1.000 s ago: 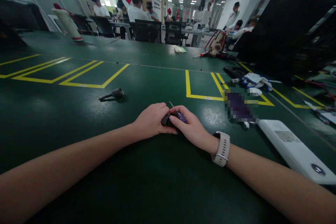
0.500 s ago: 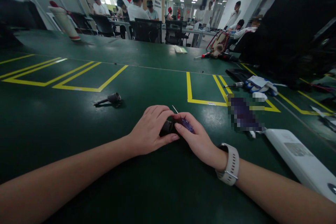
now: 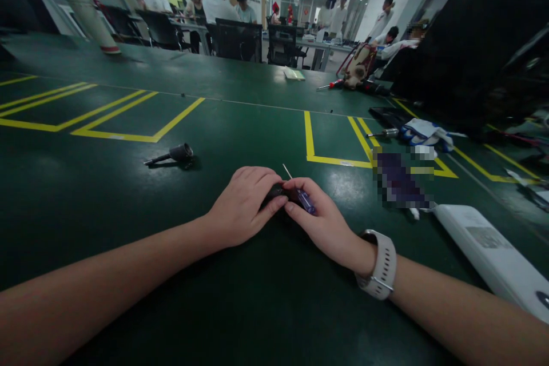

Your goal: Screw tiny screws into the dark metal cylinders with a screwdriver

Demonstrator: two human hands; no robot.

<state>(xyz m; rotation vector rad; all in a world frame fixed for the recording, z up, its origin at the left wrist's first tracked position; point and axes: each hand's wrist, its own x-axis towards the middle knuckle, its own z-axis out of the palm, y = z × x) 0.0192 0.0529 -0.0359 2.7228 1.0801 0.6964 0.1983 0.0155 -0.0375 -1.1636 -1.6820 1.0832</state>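
Dark part: I had it at the centre of my view, just above the table point(image 3: 257, 309) or resting on it; the hands hid which. I judged it light, stiff and smooth enough to roll, best gripped round its barrel.
Left hand point(image 3: 246, 206): its fingers and thumb curled closely over the dark part point(image 3: 274, 190), covering most of it.
Right hand point(image 3: 321, 217): its fingers were bent in a near pinch, keeping the purple-handled tool point(image 3: 306, 202) against the hand, thin shaft towards eleven o'clock.
Purple handle: glossy, so perhaps slippery, though probably hard and light; I would have held it there and spared the slim shaft.
Black funnel-shaped part point(image 3: 180, 153): it lay on its side at ten o'clock from the hands, well apart, wide end towards two.
Against half a second earlier: the dark part's round end had been plainer; now the left thumb sat higher, across it, nearer the right thumb.
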